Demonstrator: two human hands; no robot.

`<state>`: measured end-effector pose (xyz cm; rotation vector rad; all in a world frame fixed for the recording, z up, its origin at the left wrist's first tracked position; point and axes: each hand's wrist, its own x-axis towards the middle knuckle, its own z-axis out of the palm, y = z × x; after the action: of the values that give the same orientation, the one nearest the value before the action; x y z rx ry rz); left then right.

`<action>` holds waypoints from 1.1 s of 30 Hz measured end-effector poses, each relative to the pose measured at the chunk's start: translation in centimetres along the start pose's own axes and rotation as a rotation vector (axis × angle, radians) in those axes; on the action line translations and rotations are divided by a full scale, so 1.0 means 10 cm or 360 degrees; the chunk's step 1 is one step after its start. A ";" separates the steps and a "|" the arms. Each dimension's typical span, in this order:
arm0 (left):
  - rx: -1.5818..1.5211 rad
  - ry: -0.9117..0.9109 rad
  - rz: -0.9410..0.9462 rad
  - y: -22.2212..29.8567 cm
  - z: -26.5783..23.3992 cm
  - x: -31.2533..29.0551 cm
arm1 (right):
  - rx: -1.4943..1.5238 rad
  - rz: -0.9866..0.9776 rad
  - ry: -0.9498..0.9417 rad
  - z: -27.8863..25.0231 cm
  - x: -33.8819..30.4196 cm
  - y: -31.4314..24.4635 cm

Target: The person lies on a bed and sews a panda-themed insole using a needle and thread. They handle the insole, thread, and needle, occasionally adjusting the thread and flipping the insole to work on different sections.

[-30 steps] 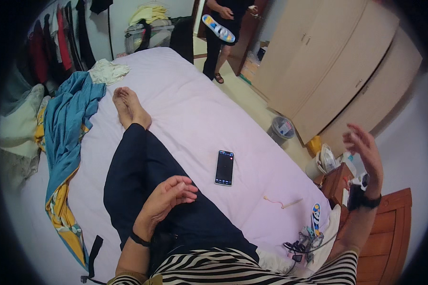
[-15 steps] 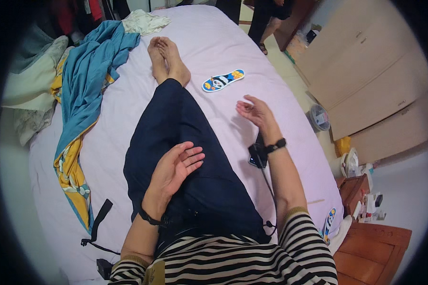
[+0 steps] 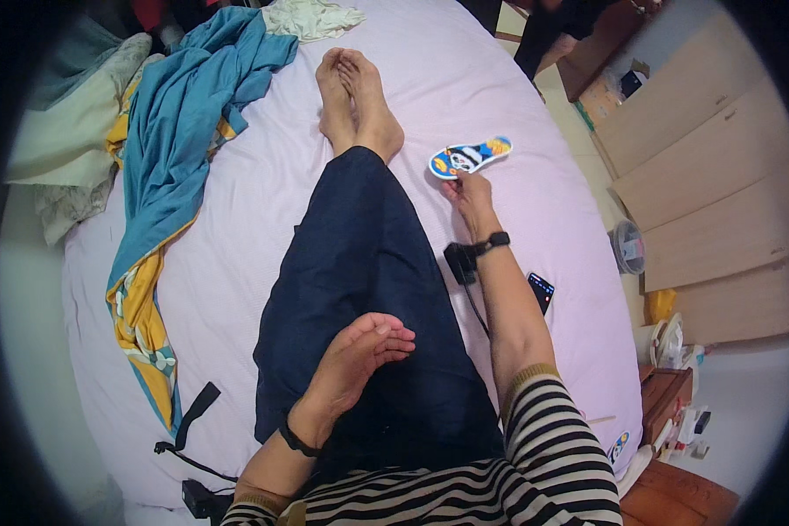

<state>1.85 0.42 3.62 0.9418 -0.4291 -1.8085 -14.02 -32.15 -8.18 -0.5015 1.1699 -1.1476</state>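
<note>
A shoe insole (image 3: 470, 158) with a panda on blue and orange, edged in white, is on the pink bed sheet to the right of my feet. My right hand (image 3: 473, 198) pinches its near edge, thumb on top; the fingers underneath are partly hidden. Over my dark trousers (image 3: 351, 263) hovers my left hand (image 3: 359, 355), empty, palm turned inward and fingers stretched out side by side. Another panda insole (image 3: 618, 447) lies partly in view at the bed's right edge.
A phone (image 3: 541, 291) lies right of my right forearm. A small black device (image 3: 460, 263) with a cable hangs at that wrist. A blue and yellow quilt (image 3: 171, 140) is bunched on the left. Another person (image 3: 557, 35) stands beyond the bed, near wooden cabinets (image 3: 719, 193).
My right hand has reached forward and taken hold of the insole's near edge. My left hand has moved slightly nearer to me. The view has shifted, and the phone now shows more fully.
</note>
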 end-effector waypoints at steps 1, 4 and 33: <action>0.0017 0.0014 0.0006 -0.01 -0.01 0.01 | -0.0073 -0.0123 -0.0067 -0.02 -0.13 0.01; 0.0092 0.0047 0.0044 -0.02 -0.01 0.01 | -0.0258 -0.0239 -0.0529 0.03 -1.02 -0.26; 0.0623 0.0157 0.0696 -0.26 0.05 -0.20 | -0.2453 -0.2335 -0.1049 -0.41 -3.39 0.05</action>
<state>0.21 3.28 3.07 1.0962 -0.8752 -1.2972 -16.01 -0.77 5.23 -2.9841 0.7505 -0.7308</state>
